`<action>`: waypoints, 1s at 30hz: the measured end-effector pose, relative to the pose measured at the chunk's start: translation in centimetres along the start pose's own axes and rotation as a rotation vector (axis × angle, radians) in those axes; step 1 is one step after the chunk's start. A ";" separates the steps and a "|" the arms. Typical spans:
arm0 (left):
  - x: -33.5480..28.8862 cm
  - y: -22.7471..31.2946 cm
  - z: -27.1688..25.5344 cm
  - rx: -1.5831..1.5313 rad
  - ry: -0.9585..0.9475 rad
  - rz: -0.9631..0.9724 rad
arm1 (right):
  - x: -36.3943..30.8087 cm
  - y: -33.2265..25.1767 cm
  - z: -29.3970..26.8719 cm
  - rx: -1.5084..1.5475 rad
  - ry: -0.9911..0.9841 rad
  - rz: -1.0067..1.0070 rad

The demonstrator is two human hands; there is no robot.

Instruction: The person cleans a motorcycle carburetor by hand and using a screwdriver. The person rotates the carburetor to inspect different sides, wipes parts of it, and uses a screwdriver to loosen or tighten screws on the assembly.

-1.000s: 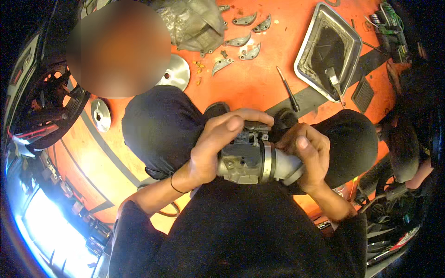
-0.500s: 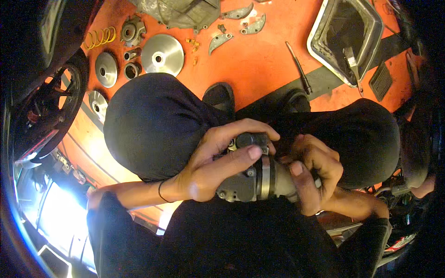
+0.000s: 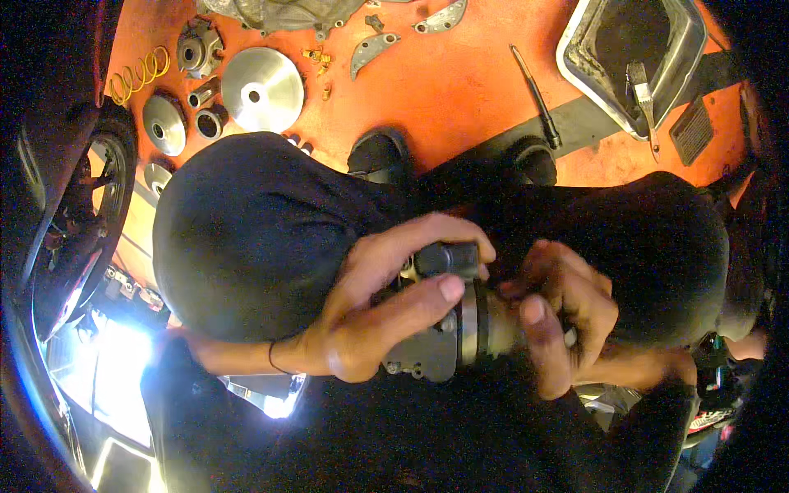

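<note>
Close to my body, over my lap, my left hand [image 3: 357,333] is wrapped round a throttle body [image 3: 427,353] with a dark housing. Its thumb lies across the front, and the fingers reach over the black cap [image 3: 448,260] on top. A metal band clamp [image 3: 470,330] circles the body's right end, where a greyish sleeve [image 3: 504,329] joins it. My right hand [image 3: 571,316] is closed at that sleeve's right end, thumb toward me and fingers curled. A small pale tip [image 3: 569,336] shows by its fingers; what it belongs to is hidden.
On the orange floor ahead lie metal discs [image 3: 261,92], a yellow spring [image 3: 141,76], curved metal plates [image 3: 374,54] and a large casting [image 3: 283,12]. Farther right are a rod-like tool [image 3: 536,97] and a tray [image 3: 571,78] with a brush [image 3: 641,97]. A wheel [image 3: 115,193] stands at left.
The head view has shifted, so the floor parts sit farther up and the left-hand ones farther left. Both hands keep their holds, with only slight movement of the throttle body.
</note>
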State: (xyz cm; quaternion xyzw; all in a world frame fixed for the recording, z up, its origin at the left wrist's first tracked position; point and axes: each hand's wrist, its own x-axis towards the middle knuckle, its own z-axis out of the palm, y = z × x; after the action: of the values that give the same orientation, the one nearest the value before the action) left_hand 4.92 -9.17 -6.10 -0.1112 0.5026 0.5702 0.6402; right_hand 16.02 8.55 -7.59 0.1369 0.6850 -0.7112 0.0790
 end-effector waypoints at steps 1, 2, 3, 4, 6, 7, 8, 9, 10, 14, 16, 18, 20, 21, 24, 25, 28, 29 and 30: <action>-0.1 -0.5 0.1 0.022 0.058 0.092 | 0.5 0.0 0.1 -0.006 0.007 -0.011; -0.1 -1.1 0.1 -0.005 0.065 0.091 | 0.6 0.1 0.2 -0.018 0.003 0.001; 0.6 -1.1 0.0 -0.016 0.046 0.091 | 0.6 0.1 -0.1 -0.039 0.025 0.010; 0.9 -0.8 0.0 -0.028 0.027 0.093 | 0.5 0.0 -0.3 -0.063 0.047 0.016; 0.7 -0.6 0.1 0.015 0.070 0.037 | 0.3 0.2 -0.4 -0.035 0.049 0.139; 0.6 -1.1 0.2 -0.043 0.115 0.050 | 0.4 0.6 -0.2 0.022 0.055 0.224; 0.5 -1.5 0.4 -0.102 0.156 0.061 | 0.8 0.7 -0.1 0.078 0.063 0.311; -0.4 -2.1 0.9 -0.329 0.234 0.009 | 1.2 -0.6 0.7 0.111 0.079 0.461; -0.6 -2.4 1.0 -0.391 0.225 0.037 | 0.6 0.4 0.6 0.181 0.074 0.561; -2.2 -3.9 1.4 -0.478 0.189 0.135 | 0.4 -1.6 1.6 0.354 0.202 0.740; -2.6 -4.7 1.1 -0.518 0.151 0.191 | -0.1 -1.4 1.7 0.225 0.113 0.657; -2.7 -5.4 1.0 -0.479 0.157 0.223 | -0.5 -0.8 1.9 0.184 0.091 0.573; -2.7 -5.5 1.5 -0.416 0.211 0.250 | -0.7 -1.3 2.0 0.207 0.122 0.603; -2.9 -5.8 1.7 -0.315 0.197 0.409 | -0.7 -1.5 2.4 0.150 0.153 0.464; -3.7 -5.8 1.6 -0.398 0.130 0.376 | -2.8 -1.8 1.9 -0.139 0.064 -0.055; -3.7 -5.8 1.6 -0.321 0.192 0.429 | -2.9 -2.1 2.1 -0.181 0.065 -0.318; -4.4 -5.8 2.1 -0.294 0.208 0.402 | -3.4 -3.3 2.8 -0.130 0.090 -0.579; -4.4 -5.8 2.6 -0.321 0.204 0.462 | -3.4 -3.6 2.3 -0.154 0.034 -0.640; -4.8 -5.1 3.1 -0.403 0.252 0.338 | -3.5 -3.6 2.2 -0.184 0.028 -0.674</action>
State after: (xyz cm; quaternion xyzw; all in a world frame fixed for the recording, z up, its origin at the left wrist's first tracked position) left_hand 11.55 -11.63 -3.13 -0.2209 0.4662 0.7387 0.4338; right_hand 18.08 6.32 -3.04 -0.0950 0.7539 -0.6307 -0.1579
